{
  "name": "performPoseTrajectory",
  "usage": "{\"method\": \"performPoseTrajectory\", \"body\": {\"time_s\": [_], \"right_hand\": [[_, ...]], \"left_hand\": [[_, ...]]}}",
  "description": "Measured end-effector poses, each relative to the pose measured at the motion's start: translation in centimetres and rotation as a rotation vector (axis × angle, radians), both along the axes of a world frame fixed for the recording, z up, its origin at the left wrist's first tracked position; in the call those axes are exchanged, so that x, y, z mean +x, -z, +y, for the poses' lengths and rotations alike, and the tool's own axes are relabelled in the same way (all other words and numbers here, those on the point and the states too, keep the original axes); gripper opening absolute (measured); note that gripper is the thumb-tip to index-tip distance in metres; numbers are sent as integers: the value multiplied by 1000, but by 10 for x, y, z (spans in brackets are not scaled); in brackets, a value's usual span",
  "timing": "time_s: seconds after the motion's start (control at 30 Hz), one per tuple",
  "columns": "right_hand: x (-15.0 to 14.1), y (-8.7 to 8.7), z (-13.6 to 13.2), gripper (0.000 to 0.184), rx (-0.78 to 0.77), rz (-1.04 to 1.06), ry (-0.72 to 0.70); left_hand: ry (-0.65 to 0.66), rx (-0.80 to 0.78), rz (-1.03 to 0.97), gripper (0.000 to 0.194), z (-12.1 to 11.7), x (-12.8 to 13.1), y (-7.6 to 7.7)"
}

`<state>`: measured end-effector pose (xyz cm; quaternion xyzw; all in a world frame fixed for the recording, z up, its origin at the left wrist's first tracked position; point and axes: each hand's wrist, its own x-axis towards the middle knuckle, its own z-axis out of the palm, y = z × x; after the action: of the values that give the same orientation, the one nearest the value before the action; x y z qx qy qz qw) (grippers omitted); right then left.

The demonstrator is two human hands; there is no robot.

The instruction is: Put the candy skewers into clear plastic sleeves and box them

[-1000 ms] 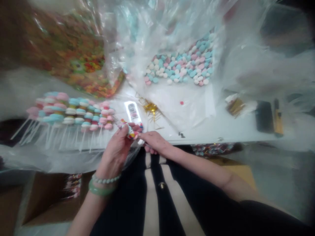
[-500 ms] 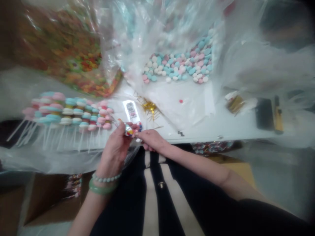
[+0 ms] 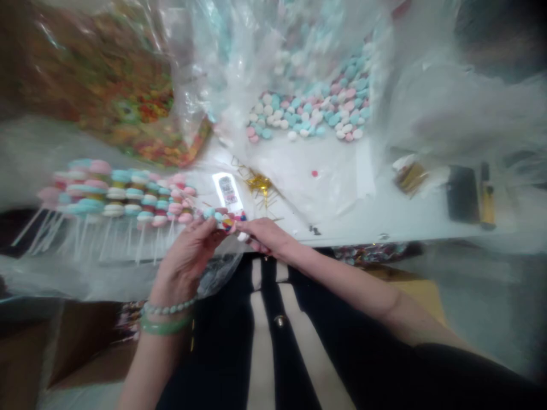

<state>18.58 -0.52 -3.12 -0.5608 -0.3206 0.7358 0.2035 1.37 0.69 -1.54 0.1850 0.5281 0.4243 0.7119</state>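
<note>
**Candy stick held low between your two hands**
You have the stick lying nearly level across your grip, its row of small round candies running sideways from pale teal at the left through white to yellow, red and blue at the right, though blur hides the exact order and the shape of each piece. Your left hand sits palm inward below the row, fingers curled up around it. Your right hand comes in from the right, palm down, its fingertips against the coloured right end. Both hands touch the stick, and it tilts only slightly.
</note>
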Motion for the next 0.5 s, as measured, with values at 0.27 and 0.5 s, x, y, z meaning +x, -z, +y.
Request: {"method": "performPoseTrajectory", "body": {"time_s": [0.27, 0.5], "right_hand": [[-4, 1, 3, 49, -44, 55, -51], [-2, -2, 4, 45, -14, 45, -82]], "left_hand": [[-152, 54, -65, 30, -2, 2, 24], [-117, 63, -155, 31, -2, 8, 14]]}}
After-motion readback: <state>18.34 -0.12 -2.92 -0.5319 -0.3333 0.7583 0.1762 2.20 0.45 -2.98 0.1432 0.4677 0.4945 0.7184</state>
